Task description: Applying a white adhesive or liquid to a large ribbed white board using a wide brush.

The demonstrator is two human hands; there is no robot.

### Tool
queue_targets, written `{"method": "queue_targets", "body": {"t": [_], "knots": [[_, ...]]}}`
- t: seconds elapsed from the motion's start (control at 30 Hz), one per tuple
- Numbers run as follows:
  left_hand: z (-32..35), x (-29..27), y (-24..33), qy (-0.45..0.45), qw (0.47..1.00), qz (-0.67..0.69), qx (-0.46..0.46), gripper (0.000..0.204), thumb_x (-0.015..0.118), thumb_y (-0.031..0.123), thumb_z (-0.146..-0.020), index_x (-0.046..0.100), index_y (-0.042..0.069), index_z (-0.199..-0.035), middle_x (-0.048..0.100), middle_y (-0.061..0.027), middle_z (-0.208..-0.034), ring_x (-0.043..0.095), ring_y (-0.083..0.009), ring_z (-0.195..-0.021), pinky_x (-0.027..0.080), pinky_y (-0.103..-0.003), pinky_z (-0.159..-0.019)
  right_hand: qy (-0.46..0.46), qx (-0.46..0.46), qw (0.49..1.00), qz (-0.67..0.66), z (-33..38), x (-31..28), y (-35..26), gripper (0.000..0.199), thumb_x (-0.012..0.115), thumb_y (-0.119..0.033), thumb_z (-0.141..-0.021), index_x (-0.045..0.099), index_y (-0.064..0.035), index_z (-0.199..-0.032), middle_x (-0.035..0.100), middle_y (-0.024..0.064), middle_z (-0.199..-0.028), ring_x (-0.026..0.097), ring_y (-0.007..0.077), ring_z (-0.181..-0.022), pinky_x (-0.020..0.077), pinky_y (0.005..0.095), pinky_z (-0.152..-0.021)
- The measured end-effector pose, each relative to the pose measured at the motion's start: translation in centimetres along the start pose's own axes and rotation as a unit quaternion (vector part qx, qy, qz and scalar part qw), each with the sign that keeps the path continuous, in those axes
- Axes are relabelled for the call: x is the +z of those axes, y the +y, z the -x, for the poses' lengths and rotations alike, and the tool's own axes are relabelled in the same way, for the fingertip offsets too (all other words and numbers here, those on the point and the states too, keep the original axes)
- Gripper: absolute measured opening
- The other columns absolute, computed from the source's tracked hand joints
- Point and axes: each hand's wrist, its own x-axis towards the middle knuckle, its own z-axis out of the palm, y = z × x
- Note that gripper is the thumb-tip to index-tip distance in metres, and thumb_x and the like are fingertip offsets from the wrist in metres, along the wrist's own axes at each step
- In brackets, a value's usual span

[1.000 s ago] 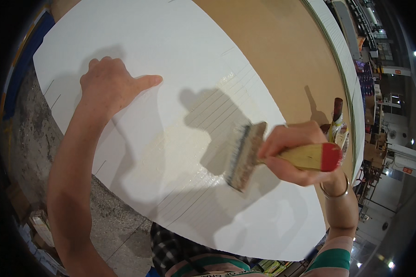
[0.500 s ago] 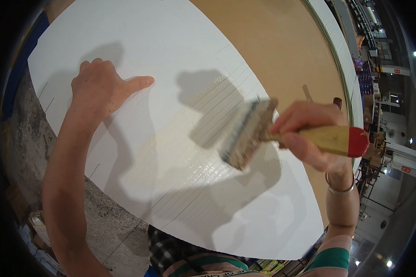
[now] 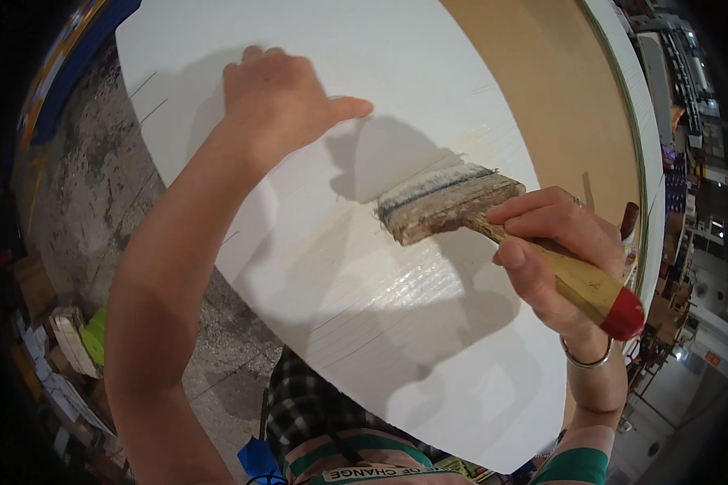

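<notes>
The right hand (image 3: 558, 250) is closed around the handle of a wide brush (image 3: 453, 198); this handle is yellow, with a red end. The head of the brush is over the white board (image 3: 493, 420), nearer to its right edge than to its left edge. Whether the bristles touch the surface, I cannot tell with certainty.

The left hand (image 3: 279, 101) rests on the same board, in the part between its left edge and its middle. The grip is wide: the thumb is stretched away from the fingers, whose ends are hidden.

Between the brush and the near edge there is a shiny wet patch (image 3: 416, 283), with thin lines beside it. Along the right edge of the white board one sees a brown surface (image 3: 534, 73). A metal bracelet (image 3: 586, 360) is around the right wrist.
</notes>
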Motion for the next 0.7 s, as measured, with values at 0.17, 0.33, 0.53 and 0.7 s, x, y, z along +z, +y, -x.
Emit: {"method": "queue_targets", "body": {"t": [0.17,0.33,0.53,0.7], "knots": [[-0.3,0.2,0.0,0.044,0.999,0.019,0.014,0.075,0.06,0.072,-0.072,0.068,-0.002,-0.072,0.064,-0.015,-0.087,0.056,-0.0284,-0.093,0.048,-0.039,-0.077,0.018,-0.038,0.998,0.05,0.0,2.1,-1.0,0.02,0.08,-0.011,-0.071,0.061,-0.0034,-0.074,0.065,0.0105,-0.075,0.063,0.0173,-0.06,0.0489,0.0243,-0.054],[-0.1,0.2,0.1,0.038,0.999,0.021,0.018,0.072,0.059,0.072,-0.073,0.069,0.0,-0.072,0.063,-0.0122,-0.085,0.055,-0.0257,-0.092,0.045,-0.037,-0.074,-0.011,0.012,0.999,0.038,0.1,1.3,-1.4,0.011,0.072,-0.002,-0.073,0.061,-0.0027,-0.074,0.066,0.0093,-0.076,0.062,0.0153,-0.061,0.0488,0.0239,-0.055],[-0.2,0.6,0.4,0.046,0.998,0.04,0.024,0.07,0.06,0.071,-0.073,0.069,0.001,-0.071,0.063,-0.0117,-0.082,0.054,-0.0253,-0.091,0.044,-0.038,-0.075,-0.015,0.047,0.998,0.028,0.1,1.1,-0.5,0.01,0.07,0.002,-0.073,0.061,-0.0017,-0.076,0.067,0.0096,-0.079,0.062,0.0155,-0.063,0.0489,0.0239,-0.058],[-0.1,0.6,0.4,0.064,0.997,0.031,0.022,0.069,0.061,0.07,-0.072,0.069,0.002,-0.069,0.063,-0.0118,-0.081,0.055,-0.0249,-0.089,0.044,-0.037,-0.074,0.021,0.064,0.997,0.023,-0.2,1.1,-1.1,0.01,0.07,0.002,-0.073,0.06,-0.0015,-0.076,0.067,0.0096,-0.079,0.063,0.0156,-0.064,0.049,0.0243,-0.058]]}}
